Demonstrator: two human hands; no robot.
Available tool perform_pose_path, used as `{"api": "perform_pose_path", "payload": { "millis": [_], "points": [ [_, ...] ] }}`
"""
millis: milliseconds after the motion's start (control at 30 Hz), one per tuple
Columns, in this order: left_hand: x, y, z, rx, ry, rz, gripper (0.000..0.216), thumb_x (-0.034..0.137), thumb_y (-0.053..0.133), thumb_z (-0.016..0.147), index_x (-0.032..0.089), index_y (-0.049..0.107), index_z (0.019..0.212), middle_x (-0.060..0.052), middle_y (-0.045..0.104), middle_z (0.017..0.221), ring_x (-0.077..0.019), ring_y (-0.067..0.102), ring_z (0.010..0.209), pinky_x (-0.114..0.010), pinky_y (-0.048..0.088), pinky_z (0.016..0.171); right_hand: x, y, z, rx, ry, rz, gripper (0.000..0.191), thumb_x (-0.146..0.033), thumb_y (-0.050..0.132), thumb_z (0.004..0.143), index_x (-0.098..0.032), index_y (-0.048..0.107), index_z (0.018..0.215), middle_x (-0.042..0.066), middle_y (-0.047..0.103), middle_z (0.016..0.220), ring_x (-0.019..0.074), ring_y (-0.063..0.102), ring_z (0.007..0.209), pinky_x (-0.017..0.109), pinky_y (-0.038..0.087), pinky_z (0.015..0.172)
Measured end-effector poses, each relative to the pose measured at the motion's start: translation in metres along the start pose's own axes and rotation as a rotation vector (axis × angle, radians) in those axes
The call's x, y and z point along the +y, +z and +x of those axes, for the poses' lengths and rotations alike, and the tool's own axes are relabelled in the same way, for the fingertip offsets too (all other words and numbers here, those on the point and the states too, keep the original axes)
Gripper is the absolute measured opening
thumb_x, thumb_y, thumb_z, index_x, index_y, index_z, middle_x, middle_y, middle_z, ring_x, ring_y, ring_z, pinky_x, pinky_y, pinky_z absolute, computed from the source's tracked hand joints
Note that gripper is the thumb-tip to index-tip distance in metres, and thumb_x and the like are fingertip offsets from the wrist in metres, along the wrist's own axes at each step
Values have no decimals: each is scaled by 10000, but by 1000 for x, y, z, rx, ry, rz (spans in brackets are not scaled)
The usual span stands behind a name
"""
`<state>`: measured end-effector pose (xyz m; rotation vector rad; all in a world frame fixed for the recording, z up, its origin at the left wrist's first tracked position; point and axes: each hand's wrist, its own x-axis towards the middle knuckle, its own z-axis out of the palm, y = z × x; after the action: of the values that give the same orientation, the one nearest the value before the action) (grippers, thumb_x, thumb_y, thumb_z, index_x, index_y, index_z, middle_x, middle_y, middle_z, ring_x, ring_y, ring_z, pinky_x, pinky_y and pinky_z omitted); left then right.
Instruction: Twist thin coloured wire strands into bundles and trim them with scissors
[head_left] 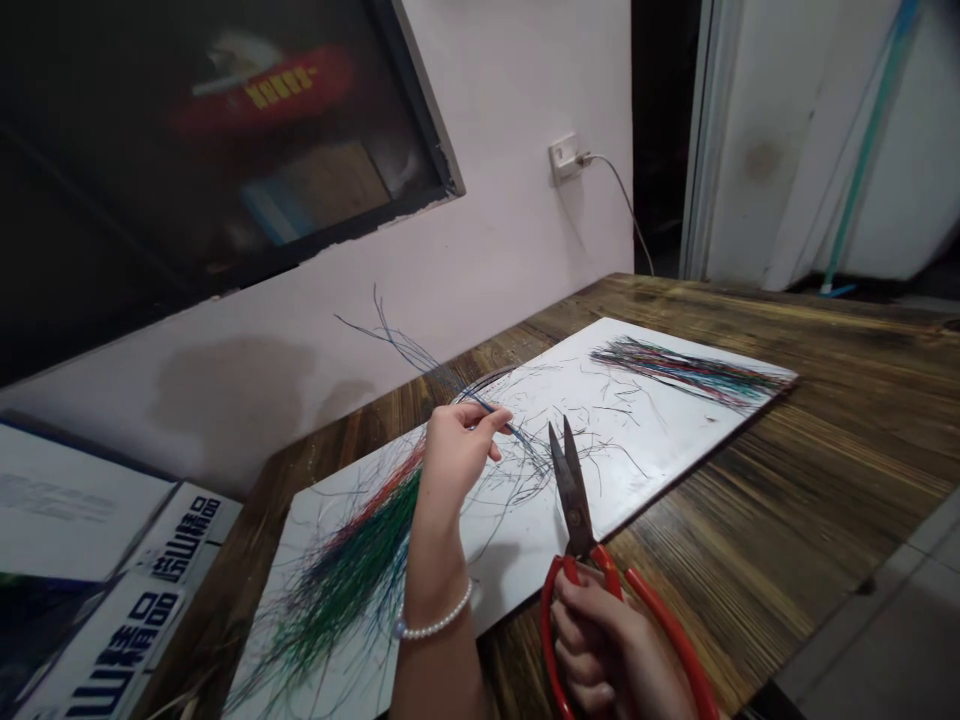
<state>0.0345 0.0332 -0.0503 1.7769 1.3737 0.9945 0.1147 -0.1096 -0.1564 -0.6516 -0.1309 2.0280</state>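
Observation:
Thin dark blue wires [420, 352] are pinched in my left hand [466, 440], their long ends sticking up to the left and their short ends pointing down to the right. My right hand [600, 640] grips red-handled scissors [574, 500], with the blades slightly apart and pointing upward, just right of the wire ends. Under my left forearm lies a large bundle of green, red and blue wires [345, 570] on a white board [517, 580]. Short wire scraps [600, 410] are scattered on the board. A second bundle of mixed-colour wires [690, 372] rests at its far right end.
The board lies on a brown wooden table [750, 520] against a white wall [517, 240]. White boxes with dark lettering [127, 640] stand at the left. A plug and cord [589, 160] sit in a wall socket. A dark window [225, 150] is at upper left.

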Motion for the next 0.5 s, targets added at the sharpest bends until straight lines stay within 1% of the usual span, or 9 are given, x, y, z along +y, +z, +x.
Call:
{"api": "perform_pose_path", "payload": {
  "millis": [67,233,300,333,400,467,500],
  "points": [
    [0,0,0,-1,-2,0,157,239,690,686,131,680,573,-26,631,532,-57,419,355,-204,261,382,-1,-1,1,-11,7,1,672,-542,793,439,-198,221,518,-123,209,390,-10,118,336,158,54,342],
    [1,-2,0,6,-11,-49,165,255,719,668,134,691,559,18,506,369,-58,373,341,-199,228,373,-4,-1,-2,-49,26,-44,664,-557,767,469,-195,212,484,-123,202,390,-14,123,332,151,55,332],
    [3,-6,-1,15,-15,-104,161,257,733,659,125,698,573,19,504,371,-45,352,341,-190,209,366,-5,-2,-5,-61,25,-89,634,-558,757,493,-196,236,491,-122,227,401,-11,135,333,149,74,328],
    [4,-8,-2,21,-16,-141,159,259,742,652,120,701,586,13,527,397,-36,344,344,-186,201,362,-6,-4,-7,-55,-7,-130,599,-560,742,526,-194,269,496,-118,255,404,-7,165,327,147,107,325],
    [8,-14,-4,37,-8,-230,169,274,761,637,115,707,624,-10,598,499,-15,331,352,-177,189,357,-12,-12,-12,-4,-101,-281,534,-591,659,635,-183,349,482,-87,341,380,16,292,312,155,216,333],
    [11,-20,-7,49,13,-332,198,303,773,629,119,707,664,-28,645,613,6,306,357,-173,182,355,-25,-24,-21,120,-198,-482,538,-613,547,744,-174,418,461,-29,436,353,73,439,322,190,316,358],
    [13,-23,-8,50,25,-381,215,321,775,631,123,706,680,-29,648,639,13,289,357,-173,182,355,-34,-31,-27,199,-229,-568,534,-606,535,767,-173,442,468,-13,468,356,99,481,331,208,342,364]
  ]
}}
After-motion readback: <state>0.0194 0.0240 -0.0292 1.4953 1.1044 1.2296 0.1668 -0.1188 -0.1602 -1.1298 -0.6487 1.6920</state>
